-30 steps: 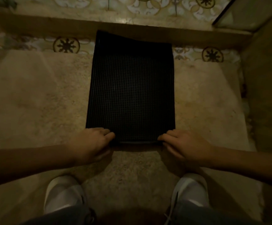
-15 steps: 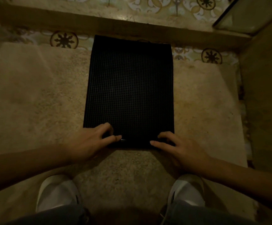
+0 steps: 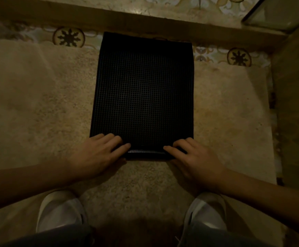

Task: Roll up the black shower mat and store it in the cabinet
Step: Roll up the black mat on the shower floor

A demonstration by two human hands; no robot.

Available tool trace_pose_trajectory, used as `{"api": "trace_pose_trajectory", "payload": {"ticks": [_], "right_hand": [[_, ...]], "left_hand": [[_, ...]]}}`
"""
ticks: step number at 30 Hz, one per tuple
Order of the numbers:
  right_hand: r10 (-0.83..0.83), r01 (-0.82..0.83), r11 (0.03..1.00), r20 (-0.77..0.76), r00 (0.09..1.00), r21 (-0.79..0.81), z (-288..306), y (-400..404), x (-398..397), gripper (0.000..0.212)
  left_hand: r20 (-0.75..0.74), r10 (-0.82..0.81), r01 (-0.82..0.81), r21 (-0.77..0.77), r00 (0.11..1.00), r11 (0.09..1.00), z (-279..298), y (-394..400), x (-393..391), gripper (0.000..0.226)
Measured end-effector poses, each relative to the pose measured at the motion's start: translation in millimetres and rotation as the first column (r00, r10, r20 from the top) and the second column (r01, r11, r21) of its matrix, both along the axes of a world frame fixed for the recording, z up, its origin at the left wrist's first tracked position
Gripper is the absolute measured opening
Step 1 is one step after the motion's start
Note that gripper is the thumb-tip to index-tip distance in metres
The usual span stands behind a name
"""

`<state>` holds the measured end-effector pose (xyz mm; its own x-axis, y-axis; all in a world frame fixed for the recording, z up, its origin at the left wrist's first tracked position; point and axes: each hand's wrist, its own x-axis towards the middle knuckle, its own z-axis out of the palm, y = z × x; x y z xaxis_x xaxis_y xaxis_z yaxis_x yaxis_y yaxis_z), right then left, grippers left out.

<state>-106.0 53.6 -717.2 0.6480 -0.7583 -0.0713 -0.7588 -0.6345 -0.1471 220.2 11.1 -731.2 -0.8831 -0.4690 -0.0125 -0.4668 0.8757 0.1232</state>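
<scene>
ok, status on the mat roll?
Left hand and right hand both grip near edge of black shower mat. Near lip turned up, rest flat on floor. Nothing lying on it.

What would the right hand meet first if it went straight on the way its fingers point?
Only more of the black mat: the right hand points forward-left across its grid surface. It would probably pass beyond the fingertips of the left hand, though that margin is hard to judge.
</scene>
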Motion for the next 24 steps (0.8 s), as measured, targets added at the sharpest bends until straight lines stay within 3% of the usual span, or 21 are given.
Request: {"api": "trace_pose_trajectory", "payload": {"ticks": [5,8,11,15,18,21,24], "right_hand": [[0.025,-0.039,0.986,0.088,0.996,0.164,2.3,-21.6,-11.8,0.041],[0.026,-0.060,0.965,0.135,0.990,0.254,-0.7,-37.7,-19.7,0.042],[0.009,-0.052,0.963,0.164,0.986,0.264,-4.3,-47.2,-21.6,0.043],[-0.016,-0.006,0.982,0.118,0.993,0.187,-10.5,-47.9,-18.3,0.043],[-0.030,0.021,0.991,0.066,0.997,0.134,-14.0,-51.8,-18.5,0.043],[-0.071,0.044,0.971,0.109,0.992,0.235,-12.3,-55.8,-20.6,0.045],[-0.122,0.066,0.939,0.148,0.981,0.337,-8.1,-59.3,-21.6,0.046]], "left_hand": [[-0.001,0.044,-0.044,0.028,0.999,0.999,-4.8,-7.1,1.5,0.038],[-0.091,0.038,-0.027,0.119,0.995,0.993,-4.2,-24.3,1.1,0.038],[-0.144,0.049,-0.032,0.121,0.988,0.992,-2.0,-39.8,0.0,0.039],[-0.087,0.018,-0.021,-0.032,0.996,0.999,-3.6,-46.8,-3.2,0.036],[-0.072,0.073,-0.077,-0.051,0.995,0.996,-1.4,-43.0,-8.4,0.036],[-0.074,0.120,-0.121,-0.010,0.990,0.993,-0.2,-28.4,-17.1,0.031],[-0.079,0.185,-0.177,0.092,0.980,0.980,-0.4,-27.2,-21.2,0.046]]}}
